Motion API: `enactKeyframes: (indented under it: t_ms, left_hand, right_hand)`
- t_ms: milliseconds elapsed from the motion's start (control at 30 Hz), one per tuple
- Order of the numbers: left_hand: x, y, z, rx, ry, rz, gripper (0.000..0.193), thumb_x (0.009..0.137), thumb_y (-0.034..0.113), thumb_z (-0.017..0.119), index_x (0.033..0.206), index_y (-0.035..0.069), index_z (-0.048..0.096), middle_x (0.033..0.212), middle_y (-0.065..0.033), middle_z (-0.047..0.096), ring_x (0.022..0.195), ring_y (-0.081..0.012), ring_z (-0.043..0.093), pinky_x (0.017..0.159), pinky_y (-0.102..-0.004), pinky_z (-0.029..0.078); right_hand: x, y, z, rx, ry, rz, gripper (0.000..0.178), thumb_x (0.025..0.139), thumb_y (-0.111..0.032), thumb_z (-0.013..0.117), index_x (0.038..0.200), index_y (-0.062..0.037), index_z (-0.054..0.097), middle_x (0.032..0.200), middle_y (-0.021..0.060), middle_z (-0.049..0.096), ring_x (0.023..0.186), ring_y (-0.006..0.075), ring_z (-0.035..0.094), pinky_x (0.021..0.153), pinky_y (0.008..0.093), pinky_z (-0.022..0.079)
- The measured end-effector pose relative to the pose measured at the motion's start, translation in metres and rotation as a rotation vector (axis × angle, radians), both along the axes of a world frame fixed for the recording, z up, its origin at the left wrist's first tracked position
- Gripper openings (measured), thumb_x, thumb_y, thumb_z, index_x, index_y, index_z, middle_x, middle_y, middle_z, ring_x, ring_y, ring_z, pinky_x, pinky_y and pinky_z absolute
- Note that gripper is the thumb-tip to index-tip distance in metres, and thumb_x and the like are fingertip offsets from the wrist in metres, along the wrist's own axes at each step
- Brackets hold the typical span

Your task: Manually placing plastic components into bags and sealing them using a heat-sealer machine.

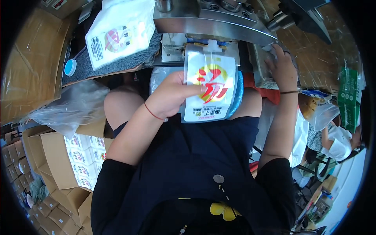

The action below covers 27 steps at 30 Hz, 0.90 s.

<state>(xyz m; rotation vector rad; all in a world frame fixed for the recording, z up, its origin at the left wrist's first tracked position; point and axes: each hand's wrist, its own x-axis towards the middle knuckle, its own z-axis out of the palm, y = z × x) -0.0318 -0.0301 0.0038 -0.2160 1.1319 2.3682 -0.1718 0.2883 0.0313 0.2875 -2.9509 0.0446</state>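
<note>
My left hand grips the left edge of a flat white pouch with a clear border and red and yellow print, thumb on its face. The pouch's far end, with a narrow white tab, meets the blue and brass parts under the steel bar of a machine. My right hand rests at a plastic-lined grey tray right of the machine, thumb and fingers apart; its fingertips are partly hidden in translucent plastic.
A larger white printed bag lies on a grey cloth at the left, near a small blue-capped jar. An open carton of white packs stands lower left. Another person sits at far right. A dark machine arm overhangs the upper right.
</note>
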Motion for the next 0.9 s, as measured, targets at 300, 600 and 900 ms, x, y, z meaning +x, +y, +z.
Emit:
enactKeyframes:
  t_ms: [300, 600, 900]
  left_hand:
    - [-0.032, -0.045, -0.011, -0.696, 0.391, 0.583, 0.037, 0.094, 0.018, 0.067, 0.123, -0.002, 0.054, 0.096, -0.0065, 0.066, 0.084, -0.0156, 0.064, 0.080, -0.0300, 0.053]
    - [0.014, -0.122, -0.013, -1.986, 1.115, 0.102, 0.041, 0.092, 0.011, 0.062, 0.132, 0.005, 0.058, 0.132, -0.0193, 0.058, 0.117, -0.0375, 0.060, 0.096, -0.0437, 0.048]
    - [0.027, -0.053, -0.005, -0.908, 0.478, 0.176, 0.022, 0.096, 0.019, 0.068, 0.101, -0.002, 0.072, 0.088, -0.0041, 0.072, 0.077, -0.0048, 0.059, 0.072, -0.0233, 0.050]
  right_hand:
    - [-0.003, 0.005, -0.022, -0.213, 0.301, 0.214, 0.033, 0.088, -0.016, 0.068, 0.118, -0.0068, 0.060, 0.114, 0.0159, 0.061, 0.098, 0.0368, 0.062, 0.081, 0.0419, 0.050]
    - [-0.007, 0.002, -0.020, -0.277, 0.080, 0.425, 0.027, 0.087, -0.007, 0.064, 0.114, -0.0037, 0.059, 0.097, 0.0164, 0.063, 0.083, 0.0307, 0.063, 0.075, 0.0390, 0.050]
    - [0.001, -0.009, -0.009, -0.329, 0.006, 0.252, 0.037, 0.082, -0.012, 0.064, 0.118, -0.0064, 0.059, 0.084, 0.0163, 0.062, 0.075, 0.0317, 0.064, 0.070, 0.0391, 0.051]
